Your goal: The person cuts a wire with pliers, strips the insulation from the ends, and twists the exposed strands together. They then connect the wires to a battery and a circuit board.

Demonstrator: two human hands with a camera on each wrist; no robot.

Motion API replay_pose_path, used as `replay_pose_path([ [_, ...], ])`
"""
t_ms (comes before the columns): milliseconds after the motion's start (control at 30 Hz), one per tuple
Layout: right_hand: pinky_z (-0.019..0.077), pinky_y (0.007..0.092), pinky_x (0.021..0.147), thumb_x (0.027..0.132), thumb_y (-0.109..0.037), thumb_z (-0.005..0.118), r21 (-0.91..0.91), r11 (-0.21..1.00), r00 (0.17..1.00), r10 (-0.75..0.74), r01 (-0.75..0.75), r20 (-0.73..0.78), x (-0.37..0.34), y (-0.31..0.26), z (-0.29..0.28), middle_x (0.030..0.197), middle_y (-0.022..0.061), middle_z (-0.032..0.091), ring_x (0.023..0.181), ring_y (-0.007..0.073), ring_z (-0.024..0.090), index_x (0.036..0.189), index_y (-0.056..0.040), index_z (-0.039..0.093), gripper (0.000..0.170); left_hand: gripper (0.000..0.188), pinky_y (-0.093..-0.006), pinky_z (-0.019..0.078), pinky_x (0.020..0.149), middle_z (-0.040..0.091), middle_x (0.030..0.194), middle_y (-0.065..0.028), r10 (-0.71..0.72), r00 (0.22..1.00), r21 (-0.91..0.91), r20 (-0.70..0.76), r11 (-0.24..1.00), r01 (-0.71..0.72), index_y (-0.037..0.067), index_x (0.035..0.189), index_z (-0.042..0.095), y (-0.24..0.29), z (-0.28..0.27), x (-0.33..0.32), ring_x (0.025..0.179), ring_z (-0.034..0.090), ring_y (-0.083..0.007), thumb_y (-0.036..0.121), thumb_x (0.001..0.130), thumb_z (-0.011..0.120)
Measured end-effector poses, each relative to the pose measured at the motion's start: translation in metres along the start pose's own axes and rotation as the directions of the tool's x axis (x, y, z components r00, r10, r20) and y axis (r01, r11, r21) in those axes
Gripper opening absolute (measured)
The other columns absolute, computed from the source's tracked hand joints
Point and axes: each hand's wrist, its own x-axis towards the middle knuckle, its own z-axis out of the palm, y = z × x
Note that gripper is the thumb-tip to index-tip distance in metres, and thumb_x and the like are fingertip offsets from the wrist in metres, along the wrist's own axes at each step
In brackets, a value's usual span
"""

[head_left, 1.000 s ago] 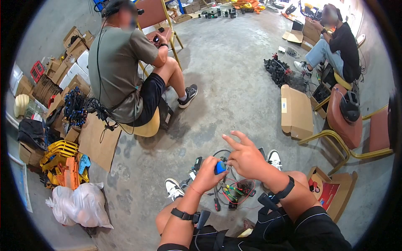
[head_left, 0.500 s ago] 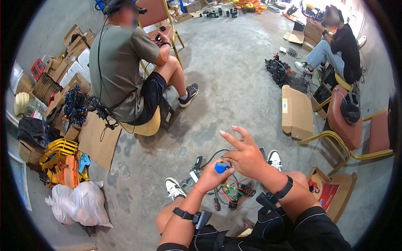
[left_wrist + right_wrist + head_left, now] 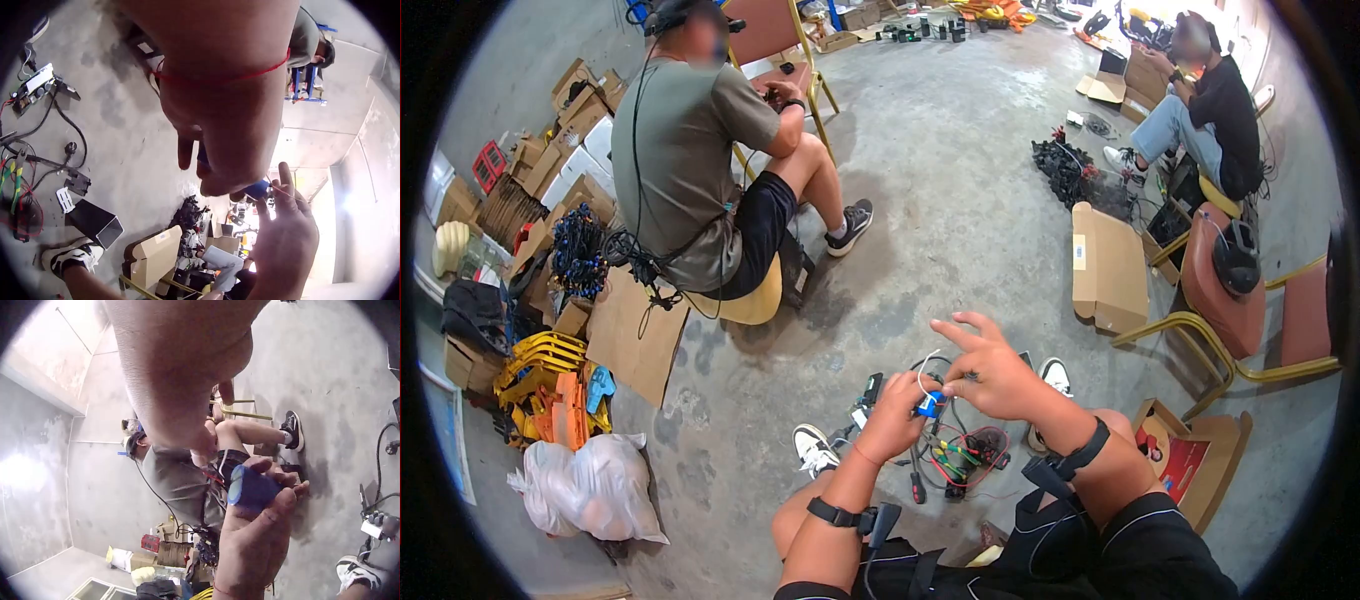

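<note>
My left hand (image 3: 897, 412) grips a small blue battery pack (image 3: 931, 404), its fingers curled round the sides. From the pack a thin white wire (image 3: 922, 371) loops up. Close on the right, my right hand (image 3: 990, 378) pinches a wire between thumb and forefinger at the pack's end, its other fingers spread. In the right wrist view the pack (image 3: 251, 489) shows a pale round end, with white and red wires beside it. The left wrist view has the pack (image 3: 256, 189) mostly hidden behind my left hand (image 3: 231, 137).
Between my feet lie tangled red and black wires (image 3: 990, 440), green-and-yellow pliers (image 3: 945, 466) and a screwdriver (image 3: 917, 490). A black rectangular case (image 3: 94, 223) stands near my shoe. One person (image 3: 685, 160) sits at left, another (image 3: 1225, 120) at far right. An open cardboard box (image 3: 1108, 270) and chairs (image 3: 1225, 280) are at right.
My left hand has turned the blue battery pack, and the white wire now loops up above it. The right hand dipped in and shifted slightly, staying at the pack's end.
</note>
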Motion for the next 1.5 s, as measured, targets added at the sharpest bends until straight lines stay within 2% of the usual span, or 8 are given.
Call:
replay_pose_path([
  [167, 0.039, 0.0497, 0.112, 0.076, -0.016, 0.082, -0.145, 0.989, 0.997, -0.021, 0.031, 0.072, -0.003, -0.001, 0.004, 0.154, 0.0115, 0.05, 0.143, 0.041, 0.037, 0.079, -0.0068, 0.077, 0.01, 0.039, -0.045, 0.0474, 0.086, 0.066, 0.099, -0.0115, -0.091, 0.992, 0.341, 0.082, 0.938, 0.058, 0.008, 0.104, 0.066, 0.004, -0.005, 0.0, 0.096, 0.059, -0.0357, 0.018, 0.073, 0.086],
  [300, 0.041, 0.049, 0.11, 0.077, -0.024, 0.078, -0.309, 0.948, 0.996, -0.059, 0.079, 0.072, -0.002, -0.004, 0.011, 0.156, 0.0095, 0.047, 0.147, 0.0363, 0.033, 0.076, -0.0064, 0.078, 0.018, 0.046, -0.0443, 0.0499, 0.079, 0.065, 0.091, -0.0123, -0.275, 0.959, 0.291, 0.075, 0.925, 0.242, 0.005, 0.102, 0.066, 0.007, 0.006, -0.001, 0.088, 0.062, -0.0339, 0.031, 0.072, 0.09],
  [500, 0.041, 0.0488, 0.109, 0.074, -0.023, 0.076, -0.361, 0.927, 0.993, -0.116, 0.1, -0.024, -0.001, -0.004, 0.012, 0.157, 0.0093, 0.047, 0.148, 0.0359, 0.032, 0.076, -0.0054, 0.078, 0.018, 0.049, -0.0362, 0.053, 0.066, 0.068, 0.091, -0.0085, -0.415, 0.876, -0.308, 0.247, 0.823, 0.477, 0.001, 0.107, 0.062, -0.008, 0.027, -0.005, 0.082, 0.067, -0.0174, 0.037, 0.084, 0.086],
  [567, 0.0409, 0.0486, 0.109, 0.073, -0.023, 0.076, -0.376, 0.921, 0.992, -0.124, 0.102, -0.035, -0.001, -0.006, 0.012, 0.157, 0.0093, 0.047, 0.148, 0.036, 0.032, 0.076, -0.0052, 0.078, 0.018, 0.041, -0.0306, 0.0517, 0.06, 0.069, 0.093, -0.007, -0.479, 0.8, -0.592, 0.36, 0.546, 0.593, 0.002, 0.114, 0.061, 0.006, 0.025, -0.002, 0.081, 0.065, -0.0118, 0.031, 0.091, 0.08],
  [667, 0.0408, 0.0484, 0.109, 0.072, -0.02, 0.076, -0.385, 0.918, 0.992, -0.121, 0.097, -0.037, -0.001, -0.007, 0.012, 0.156, 0.0098, 0.047, 0.147, 0.0364, 0.033, 0.076, -0.005, 0.078, 0.016, 0.033, -0.0253, 0.0502, 0.056, 0.068, 0.096, -0.0059, -0.578, 0.735, -0.425, 0.355, 0.6, 0.678, 0.003, 0.117, 0.06, 0.02, 0.013, 0.005, 0.078, 0.065, -0.0092, 0.024, 0.096, 0.074],
  [1000, 0.0446, 0.0461, 0.107, 0.075, -0.017, 0.077, -0.444, 0.895, 0.984, -0.099, 0.024, -0.146, 0.002, -0.002, 0.012, 0.153, 0.0091, 0.051, 0.143, 0.0386, 0.038, 0.079, -0.008, 0.079, 0.01, 0.049, -0.0299, 0.0503, 0.1, 0.063, 0.122, -0.0058, -0.411, 0.843, -0.684, 0.347, 0.504, 0.528, 0.002, 0.147, 0.044, 0.0, 0.016, -0.004, 0.113, 0.062, -0.014, 0.008, 0.101, 0.061],
  [1333, 0.0402, 0.0479, 0.113, 0.075, -0.017, 0.079, -0.304, 0.953, 0.987, -0.058, 0.011, -0.147, 0.001, -0.004, 0.016, 0.153, 0.0111, 0.05, 0.144, 0.0387, 0.036, 0.081, -0.0077, 0.08, 0.01, 0.051, -0.0271, 0.0511, 0.071, 0.057, 0.09, -0.0003, -0.472, 0.881, -0.362, 0.02, 0.818, 0.446, 0.004, 0.105, 0.053, -0.016, 0.026, -0.006, 0.08, 0.054, -0.0086, 0.025, 0.078, 0.091],
  [1500, 0.0387, 0.0483, 0.114, 0.077, -0.015, 0.079, -0.244, 0.97, 0.986, -0.06, 0.021, -0.154, 0.001, -0.007, 0.017, 0.153, 0.012, 0.051, 0.144, 0.0398, 0.035, 0.08, -0.007, 0.079, 0.009, 0.032, -0.0276, 0.0523, 0.067, 0.063, 0.091, -0.0026, -0.525, 0.844, -0.545, 0.107, 0.679, 0.492, 0.005, 0.106, 0.057, -0.001, 0.029, -0.002, 0.076, 0.061, -0.0103, 0.018, 0.088, 0.081],
])
